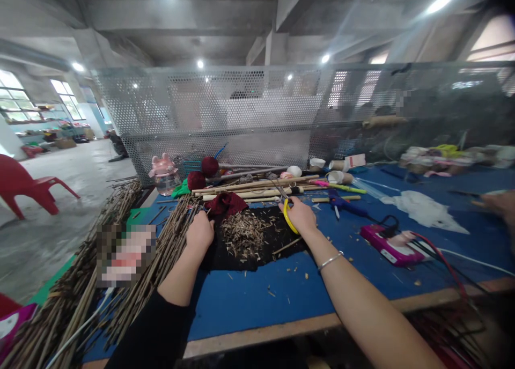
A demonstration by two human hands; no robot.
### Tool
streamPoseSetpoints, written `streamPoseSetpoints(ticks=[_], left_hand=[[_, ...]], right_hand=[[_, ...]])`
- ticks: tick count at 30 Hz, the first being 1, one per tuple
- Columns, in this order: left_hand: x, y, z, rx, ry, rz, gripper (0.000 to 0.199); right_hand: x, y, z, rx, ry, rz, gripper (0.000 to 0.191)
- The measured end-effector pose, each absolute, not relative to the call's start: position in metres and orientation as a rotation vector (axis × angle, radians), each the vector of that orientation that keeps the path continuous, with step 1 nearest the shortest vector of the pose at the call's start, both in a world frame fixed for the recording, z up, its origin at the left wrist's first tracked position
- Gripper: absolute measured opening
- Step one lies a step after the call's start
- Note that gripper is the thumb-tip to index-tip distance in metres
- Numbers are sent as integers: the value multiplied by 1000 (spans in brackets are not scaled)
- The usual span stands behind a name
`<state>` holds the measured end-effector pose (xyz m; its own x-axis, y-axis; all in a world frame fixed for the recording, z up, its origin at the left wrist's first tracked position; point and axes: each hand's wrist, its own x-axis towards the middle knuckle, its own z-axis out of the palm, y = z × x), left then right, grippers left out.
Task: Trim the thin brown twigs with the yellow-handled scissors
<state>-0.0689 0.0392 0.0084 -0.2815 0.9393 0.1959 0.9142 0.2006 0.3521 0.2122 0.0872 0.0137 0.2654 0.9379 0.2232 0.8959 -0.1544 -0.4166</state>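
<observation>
my right fingers (296, 204) grip yellow-handled scissors (286, 216) — my left fingers (204, 222) curl, hold unclear — room between forearms, down to the blue table's (257, 304) front edge.

I see chips (242, 236) heaped on the black cloth (279, 230). At its left edge the left hand (200, 233) curls, its grip unclear from here; at its far right, the right hand (302, 216) holds yellow-handled scissors (286, 214). Sticks (168, 245) lie left of it, a glue gun (346, 205) right.
</observation>
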Motion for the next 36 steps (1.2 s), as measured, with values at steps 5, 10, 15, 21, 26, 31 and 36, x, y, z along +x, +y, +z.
streamPoseSetpoints(ticks=[5,10,15,21,26,31,36], left_hand=[[-53,37,16,1739,1846,1388,28],[-22,27,10,1290,1220,1525,23],[-8,16,10,1262,1149,1596,30],[-4,10,11,1306,1176,1555,29],[-3,7,7,1349,1175,1523,29],[-3,6,6,1393,1170,1504,27],[-1,5,5,1377,1135,1503,28]], right_hand=[[190,72,17,-1620,-1720,58,43],[155,50,14,-1257,-1955,237,50],[143,41,9,-1075,-2123,357,63],[144,39,7,-982,-2162,362,70],[142,37,10,-947,-2195,271,74],[141,35,11,-938,-2226,196,79],[142,33,11,-942,-2221,232,68]])
